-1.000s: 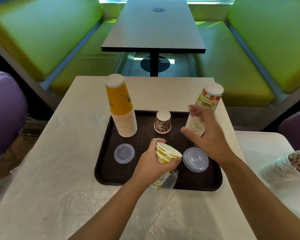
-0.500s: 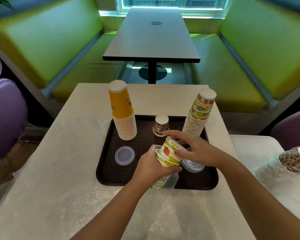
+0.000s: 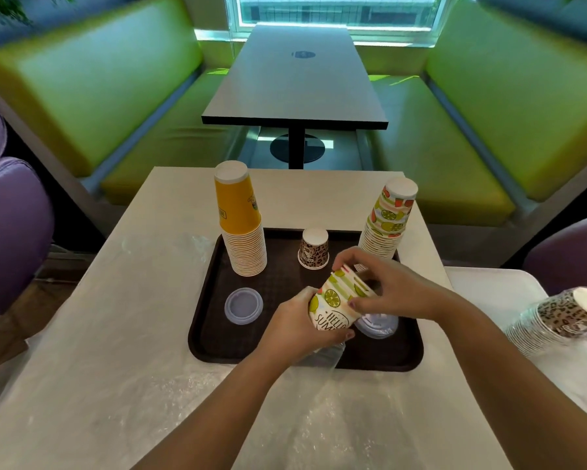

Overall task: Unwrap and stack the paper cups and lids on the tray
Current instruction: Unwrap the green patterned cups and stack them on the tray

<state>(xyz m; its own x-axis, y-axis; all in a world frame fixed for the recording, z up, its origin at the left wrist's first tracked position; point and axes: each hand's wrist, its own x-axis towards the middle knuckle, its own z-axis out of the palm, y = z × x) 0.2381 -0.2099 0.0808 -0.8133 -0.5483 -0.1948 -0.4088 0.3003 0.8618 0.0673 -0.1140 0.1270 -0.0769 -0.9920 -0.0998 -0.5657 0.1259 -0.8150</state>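
Since the frame 0.5 s ago, we see the fruit-print cups (image 3: pixel 336 305) tilted further over, their printed side with "HELLO SUM..." now facing us, and the right hand (image 3: pixel 390 288) has closed in over their upper end. The left hand (image 3: pixel 293 329) grips the lower part of this small nested bunch from the left, fingers curled under it; the right hand pinches the top cup, thumb on the near side and fingers curled over the rim. We cannot count the cups in the bunch.

The brown tray (image 3: pixel 210 347) holds 5 groups: a tall inverted stack of yellow cups (image 3: pixel 239 218) at the back left, 1 inverted leopard-print cup (image 3: pixel 314 248) at the back centre, an inverted fruit-print stack (image 3: pixel 387 222) at the back right, a clear lid (image 3: pixel 243 305) at the front left, and a second clear lid (image 3: pixel 378 327) at the front right, half hidden under the right hand. The held cups hover above the tray's front centre.

Clear plastic wrap (image 3: pixel 322 359) hangs below the left hand, hard to make out against the crumpled plastic on the white table (image 3: pixel 142 300). At the right edge a wrapped leopard-print stack (image 3: pixel 556 320) lies on its side, partly cut off.
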